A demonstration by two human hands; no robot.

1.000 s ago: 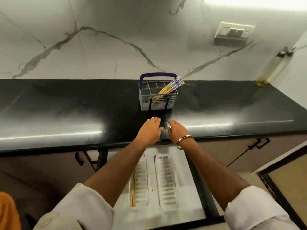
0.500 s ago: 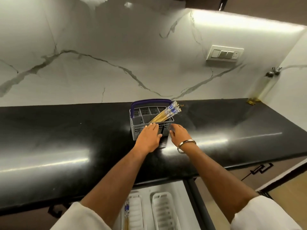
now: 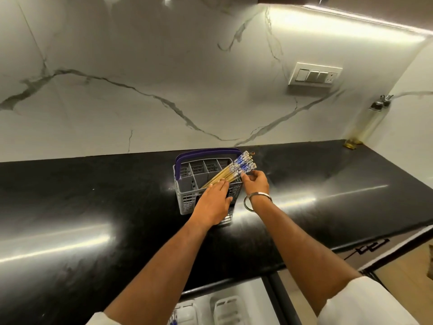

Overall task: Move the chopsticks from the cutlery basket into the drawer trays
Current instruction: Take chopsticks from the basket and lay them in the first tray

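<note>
Counter (image 3: 93,219): 1 black top, basket sits mid.
Trays (image 3: 228,309): 2 in drawer under counter edge, cut off at btm.
Basket (image 3: 187,198): 1 grey, purple handle, front hidden by my hands.
Chopsticks (image 3: 236,168): 1 bundle, count unclear, leaning right out of basket.
L hand (image 3: 214,202): flat, fingers spread on sticks' lower part.
R hand (image 3: 256,184): fingertips pinching narrow at patterned ends.

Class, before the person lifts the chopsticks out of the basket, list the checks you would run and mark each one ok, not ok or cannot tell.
1. Chopsticks bundled, tops leaning out of the cutlery basket: ok.
2. Right hand fingers at the patterned ends: ok.
3. Firm grip on the bundle: cannot tell.
4. Left hand steadying the basket front: ok.
5. Drawer trays open below the counter: ok.
6. Free tray slot: cannot tell.
</note>
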